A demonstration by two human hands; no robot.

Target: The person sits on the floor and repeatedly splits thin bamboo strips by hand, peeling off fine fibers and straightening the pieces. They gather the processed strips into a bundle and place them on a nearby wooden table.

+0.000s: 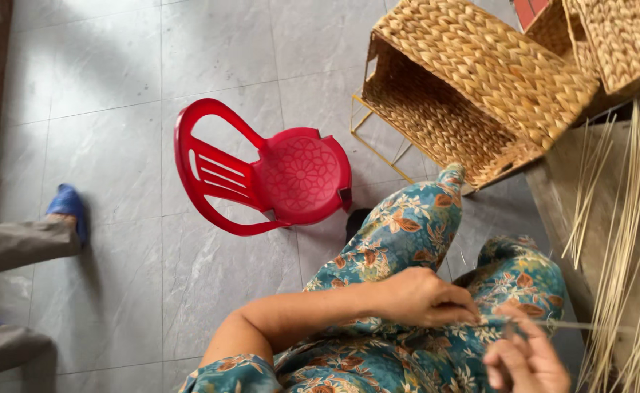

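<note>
My left hand rests on my lap, over floral-patterned trousers, with its fingers closed on the end of a thin pale reed strand. My right hand is just to the right and lower, and its fingertips pinch the same strand. The strand runs from my hands out to the right, toward a bundle of reeds. My two hands are a few centimetres apart.
A small red plastic chair stands on the grey tiled floor. A woven basket lies on its side over a thin metal frame, with more woven baskets at the top right. Another person's legs and blue slipper are at the left.
</note>
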